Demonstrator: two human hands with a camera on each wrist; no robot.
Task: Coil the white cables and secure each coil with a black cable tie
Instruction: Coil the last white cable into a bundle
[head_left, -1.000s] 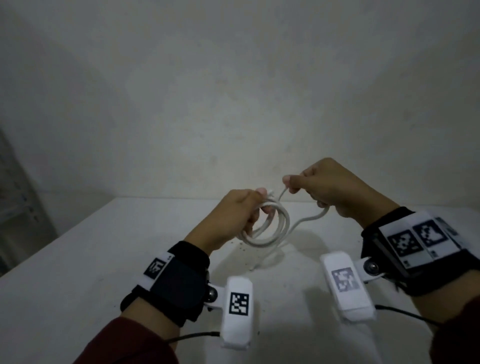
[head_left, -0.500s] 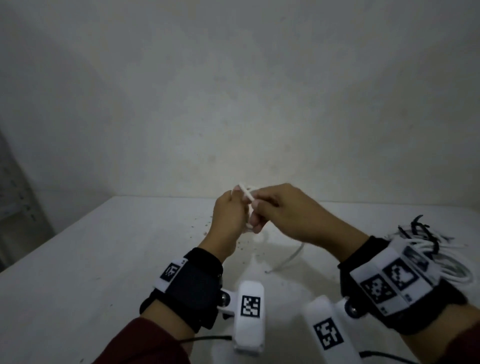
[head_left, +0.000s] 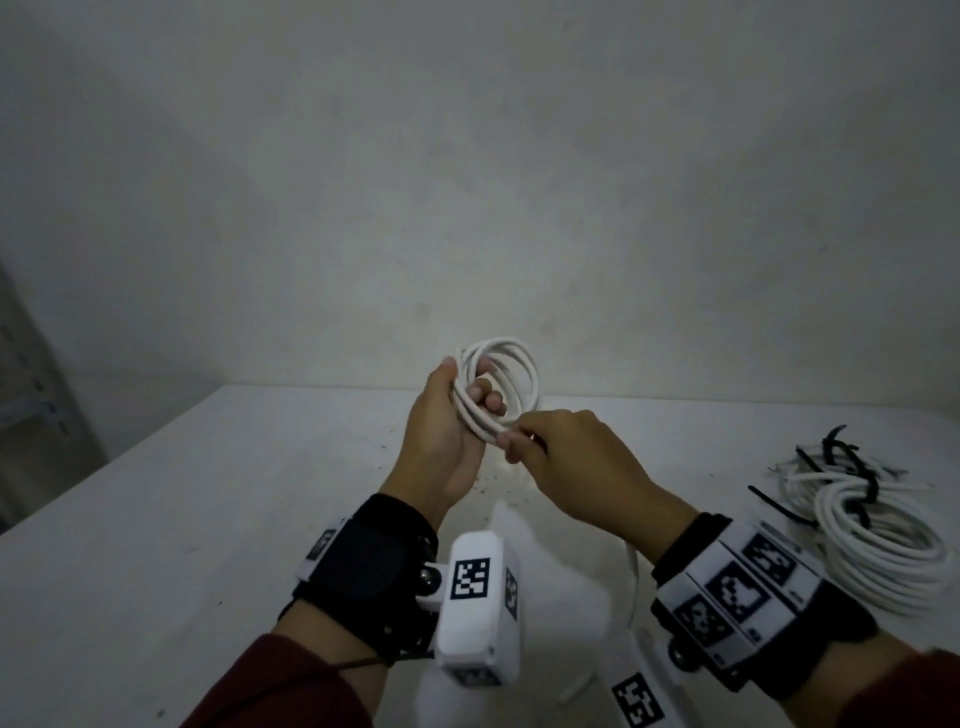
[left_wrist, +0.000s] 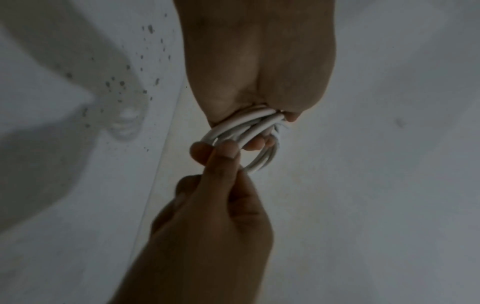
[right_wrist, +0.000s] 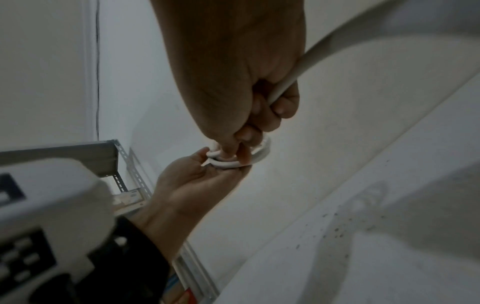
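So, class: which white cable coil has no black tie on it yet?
The small white cable coil held up in the left hand; the coils lying on the white table at right carry black ties.

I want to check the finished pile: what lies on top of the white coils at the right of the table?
Black cable ties lie across the white coils. What lies under the coils is hidden.
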